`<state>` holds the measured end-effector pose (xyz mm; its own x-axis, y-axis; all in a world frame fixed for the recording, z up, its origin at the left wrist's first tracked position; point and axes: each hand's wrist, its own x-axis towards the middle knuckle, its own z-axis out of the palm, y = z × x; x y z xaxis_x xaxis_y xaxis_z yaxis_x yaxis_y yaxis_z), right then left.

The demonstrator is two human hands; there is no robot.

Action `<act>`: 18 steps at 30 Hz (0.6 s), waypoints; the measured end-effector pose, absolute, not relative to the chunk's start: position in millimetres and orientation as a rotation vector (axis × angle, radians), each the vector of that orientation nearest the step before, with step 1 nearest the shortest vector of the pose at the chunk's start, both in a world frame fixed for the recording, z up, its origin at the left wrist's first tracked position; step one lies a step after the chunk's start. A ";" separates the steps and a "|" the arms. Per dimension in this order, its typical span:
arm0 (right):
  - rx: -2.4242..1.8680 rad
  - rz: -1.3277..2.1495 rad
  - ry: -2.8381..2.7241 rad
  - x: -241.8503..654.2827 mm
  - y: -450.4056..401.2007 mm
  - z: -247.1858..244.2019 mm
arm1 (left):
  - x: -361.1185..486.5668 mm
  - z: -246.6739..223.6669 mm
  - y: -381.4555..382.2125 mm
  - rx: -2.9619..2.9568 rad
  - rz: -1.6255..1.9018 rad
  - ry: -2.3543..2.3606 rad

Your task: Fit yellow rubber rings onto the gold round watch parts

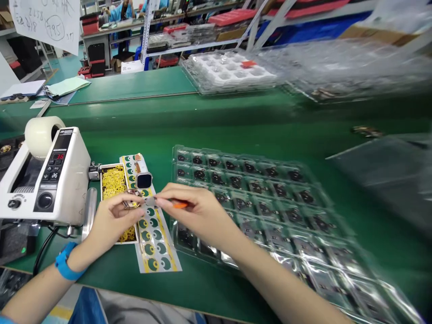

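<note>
My left hand [110, 220], with a blue band on its wrist, pinches a small, round metallic part [132, 200] between thumb and fingers. Close on its right, my right hand [194, 211] is closed around a tool with an orange handle [180, 205]. A small translucent piece of film [150, 202] shows at the right fingertips; its exact hold is unclear. Beneath both hands lies a sheet of ring-shaped stickers [158, 263]. A square watch-like item [144, 180] rests on that sheet. Left of it is a white-edged box [136, 234] of yellow rings [114, 180].
A tape dispenser [62, 175] with a tape roll [42, 135] stands at left. Clear compartment trays [270, 209] with dark parts cover the bench at right. White trays [232, 67] and plastic covers [337, 67] are stacked on the ledge. Two people work in the background.
</note>
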<state>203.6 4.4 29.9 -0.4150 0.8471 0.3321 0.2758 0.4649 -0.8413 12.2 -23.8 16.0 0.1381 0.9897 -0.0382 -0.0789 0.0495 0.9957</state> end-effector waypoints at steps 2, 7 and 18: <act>-0.928 1.015 -1.870 197.4 -0.3 29.6 | 13.9 14.8 -26.3 1.174 1.065 1.100; -0.971 1.131 -1.753 192.8 -8.1 21.2 | 16.0 17.3 -28.7 1.190 1.030 1.142; -1.023 1.184 -1.537 196.5 -10.4 13.9 | 15.3 19.4 -34.3 1.132 0.982 0.970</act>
<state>196.5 -10.4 13.9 -0.2385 0.9560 0.1705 0.0788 0.1941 -0.9778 15.3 -34.3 19.4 0.2748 0.9554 -0.1080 -0.1195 0.1454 0.9821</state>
